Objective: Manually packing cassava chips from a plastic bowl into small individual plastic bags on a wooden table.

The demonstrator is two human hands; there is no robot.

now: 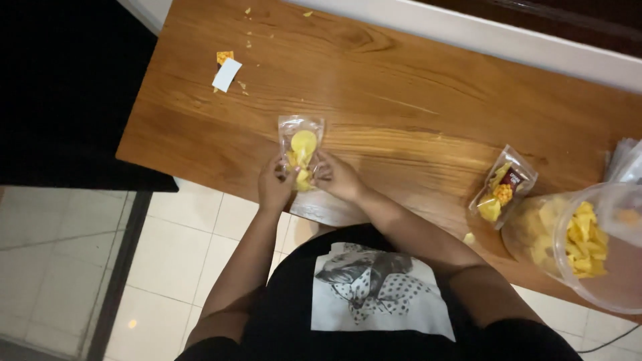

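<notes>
A small clear plastic bag of yellow chips (pixel 301 148) lies flat on the wooden table (pixel 401 100), near its front edge. My left hand (pixel 275 184) pinches the bag's near left corner. My right hand (pixel 336 176) grips its near right corner. Both hands hold the bag's lower end, and the far end rests on the wood.
A second filled chip bag with a dark label (pixel 503 187) lies to the right. Beside it a large clear tub of yellow chips (pixel 588 244) lies on its side. A white slip (pixel 227 74) and crumbs sit at the far left. Tiled floor (pixel 67 247) lies below.
</notes>
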